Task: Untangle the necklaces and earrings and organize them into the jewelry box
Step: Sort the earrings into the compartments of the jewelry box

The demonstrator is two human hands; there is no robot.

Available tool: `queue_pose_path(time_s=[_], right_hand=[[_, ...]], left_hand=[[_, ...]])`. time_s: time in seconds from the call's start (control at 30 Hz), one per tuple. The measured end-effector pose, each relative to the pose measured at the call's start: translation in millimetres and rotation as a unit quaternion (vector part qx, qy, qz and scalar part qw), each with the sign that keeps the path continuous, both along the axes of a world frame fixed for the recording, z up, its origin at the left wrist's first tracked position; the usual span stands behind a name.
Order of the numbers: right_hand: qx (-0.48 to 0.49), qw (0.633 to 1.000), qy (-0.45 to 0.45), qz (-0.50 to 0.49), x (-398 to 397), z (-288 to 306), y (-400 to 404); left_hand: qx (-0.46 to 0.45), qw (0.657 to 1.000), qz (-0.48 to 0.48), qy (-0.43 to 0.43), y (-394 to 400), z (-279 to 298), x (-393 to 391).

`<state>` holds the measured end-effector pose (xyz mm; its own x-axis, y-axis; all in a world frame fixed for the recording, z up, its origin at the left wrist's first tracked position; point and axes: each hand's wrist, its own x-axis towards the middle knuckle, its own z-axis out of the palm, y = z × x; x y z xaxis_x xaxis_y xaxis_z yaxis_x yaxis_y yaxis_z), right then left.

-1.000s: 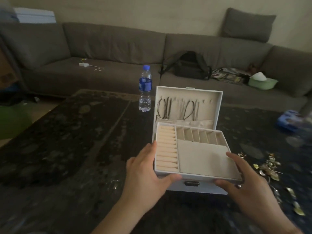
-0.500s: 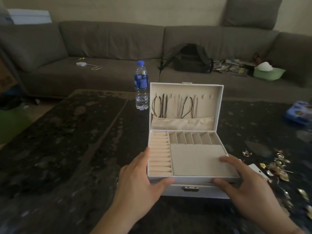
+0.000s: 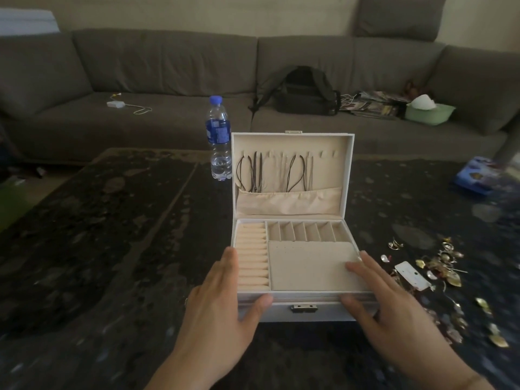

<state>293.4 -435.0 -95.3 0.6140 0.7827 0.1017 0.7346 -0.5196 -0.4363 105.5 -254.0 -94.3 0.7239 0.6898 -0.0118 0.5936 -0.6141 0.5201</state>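
- Lowered since the earlier frames, the tray of the jewelry box (image 3: 292, 266) now sat level in its base, where a second before it had been held tilted and clear of the base.
- Left hand (image 3: 222, 302): fingers straight along the box's left wall, thumb laid across the front edge; the hand pressed and steadied the box without curling round it.
- Right hand (image 3: 388, 302): fingers extended, tips resting on the flat pad at the tray's right front, thumb against the front wall. The hands were well apart, one at each front corner.
- Box position: on the dark table (image 3: 112, 249), lid upright, straight ahead of the person. Dark cords (image 3: 253, 171) hung from hooks inside the lid, above a fabric pouch.
- Loose earrings (image 3: 441, 266) lay scattered on the table to the right of the box, apart from it; none was visible in the compartments.
- Step in hand, as judged: seating the tray squarely. It would go best with even downward pressure at both corners, checking that the rim sat flush before letting go.
- A water bottle (image 3: 219, 136) stood just behind the box's left rear corner, so the box should not be pushed backward.
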Motion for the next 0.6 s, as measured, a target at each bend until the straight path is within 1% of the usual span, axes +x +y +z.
queue_pose_path(time_s=[0.2, 0.3, 0.37, 0.47, 0.53, 0.6], right_hand=[[-0.016, 1.0, -0.018, -0.008, 8.5, -0.6, -1.7], [0.031, 0.999, -0.013, -0.036, 11.7, 1.7, 1.0], [0.055, 0.995, -0.018, -0.08, 15.8, 5.2, 8.1], [0.045, 0.99, -0.052, -0.127, 21.2, 11.8, 22.7], [0.019, 0.986, -0.081, -0.143, 21.8, 15.7, 29.6], [-0.029, 0.981, -0.107, -0.157, 21.7, 16.1, 33.1]], left_hand=[[0.007, 0.996, -0.031, 0.078, -0.7, -3.9, 5.3], [0.033, 0.993, -0.04, 0.111, 2.0, -1.9, 5.2], [0.027, 0.994, -0.036, 0.101, 1.2, -2.0, 5.7], [-0.024, 0.998, -0.03, 0.045, -2.4, -5.0, 6.4], [-0.057, 0.998, -0.029, 0.006, -3.3, -7.9, 6.3], [-0.075, 0.997, -0.028, -0.016, -3.2, -9.1, 5.2]])
